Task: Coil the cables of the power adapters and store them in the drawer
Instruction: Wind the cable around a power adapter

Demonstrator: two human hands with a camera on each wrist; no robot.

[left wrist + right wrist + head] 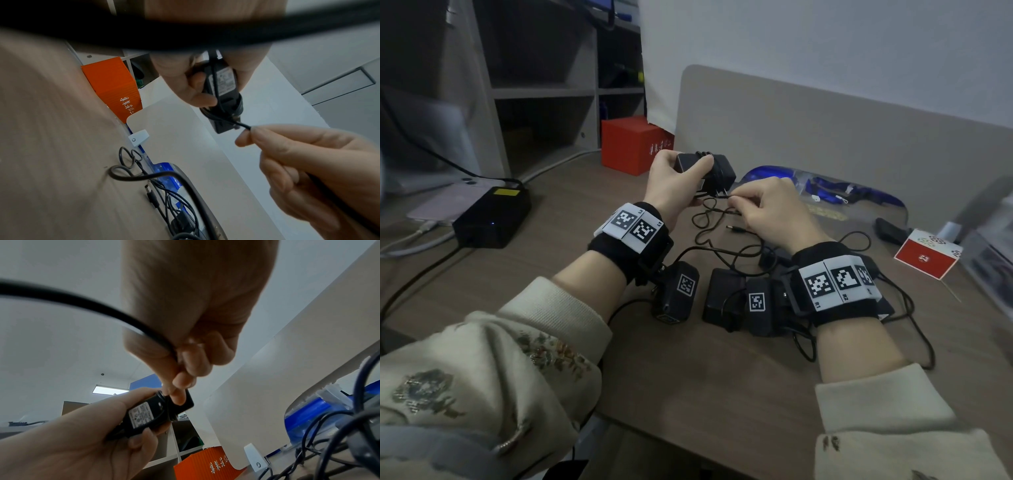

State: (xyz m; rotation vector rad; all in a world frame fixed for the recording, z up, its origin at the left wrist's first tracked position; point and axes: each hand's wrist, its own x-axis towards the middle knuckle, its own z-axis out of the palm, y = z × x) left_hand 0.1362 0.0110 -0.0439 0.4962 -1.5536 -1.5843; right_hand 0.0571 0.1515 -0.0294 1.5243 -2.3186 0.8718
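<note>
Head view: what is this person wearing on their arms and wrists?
Both hands are bare. The left wrist band and the right wrist band are black straps topped with white panels that carry black square code markers. A black camera block with its own marker hangs under each wrist. The sleeves are cream with ribbed cuffs and muted floral embroidery.

Left wristband [631, 226]: I read "L1" beside its square coded tags.
Right wristband [837, 286]: I read "R1" and "R2" under its coded tags.
Orange box [207, 464]: I see white Chinese characters down its ribbed side, too blurred for me to read.
Held adapter [223, 81]: I see a grey rating label with fine print, which I cannot make out.
Red-and-white card [926, 257]: I see a small white mark on the red, unreadable to me.
</note>
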